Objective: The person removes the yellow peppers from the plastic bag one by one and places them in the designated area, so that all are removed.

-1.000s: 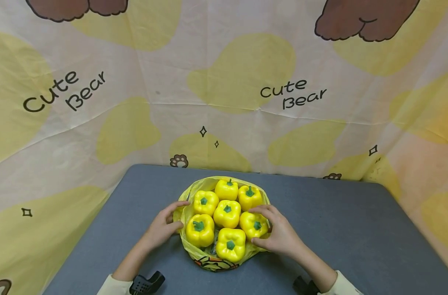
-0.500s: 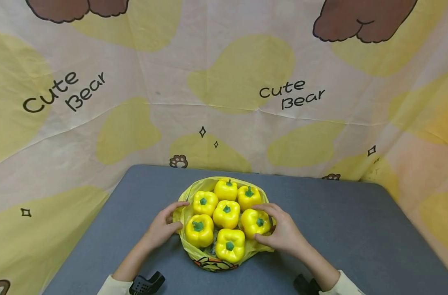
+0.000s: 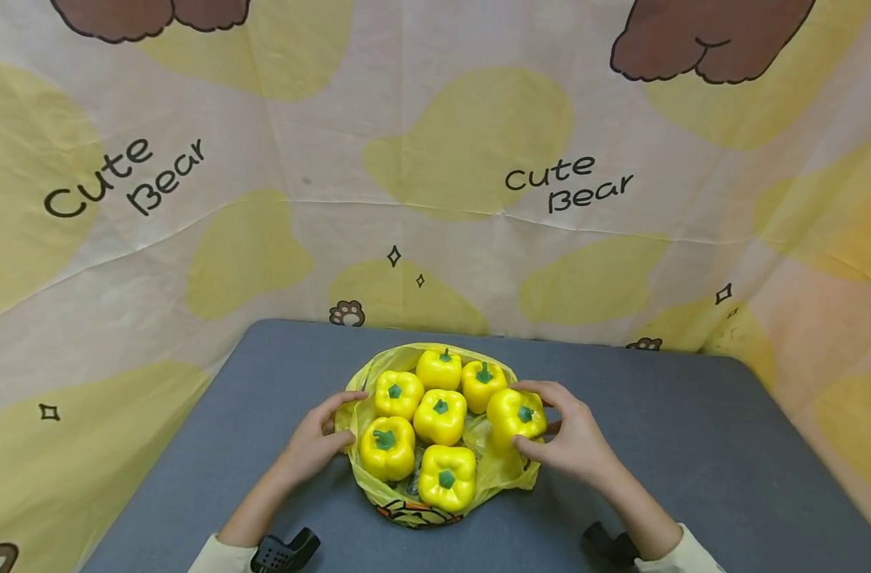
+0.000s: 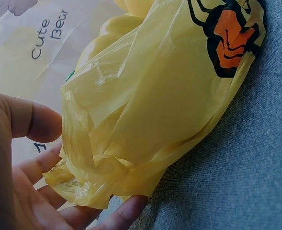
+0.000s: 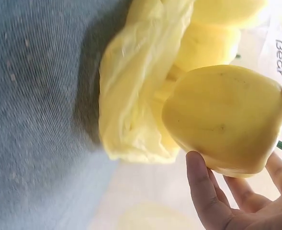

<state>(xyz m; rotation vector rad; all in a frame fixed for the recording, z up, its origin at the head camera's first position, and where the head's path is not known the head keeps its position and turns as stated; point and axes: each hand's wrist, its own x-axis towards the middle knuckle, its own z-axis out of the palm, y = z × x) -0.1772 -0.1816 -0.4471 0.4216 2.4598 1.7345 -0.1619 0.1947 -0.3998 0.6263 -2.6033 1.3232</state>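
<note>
My right hand point(image 3: 577, 438) grips a yellow bell pepper point(image 3: 514, 420) with a green stem, thumb on the near side and fingers on the far side. In the right wrist view, this bell pepper point(image 5: 224, 120) is raised above the edge of a yellow plastic bag point(image 5: 131, 96). Several other yellow bell peppers point(image 3: 441, 415) sit in the open bag point(image 3: 503, 465), stems mostly facing up. My left hand point(image 3: 315, 442) touches the bag's left side with relaxed, spread fingers. In the left wrist view, the crumpled bag edge point(image 4: 88, 177) lies against those fingers point(image 4: 126, 213).
A blue-grey table point(image 3: 665, 446) extends around the bag, mostly to the right. Behind it hangs a cloth backdrop point(image 3: 450, 143) with yellow patches and "Cute Bear" lettering. Black wrist devices point(image 3: 287, 549) sit below both hands.
My right hand has lifted the right-hand bell pepper from its spot among the others and moved it to the right and up, over the bag's right rim. The left hand has stayed put.
</note>
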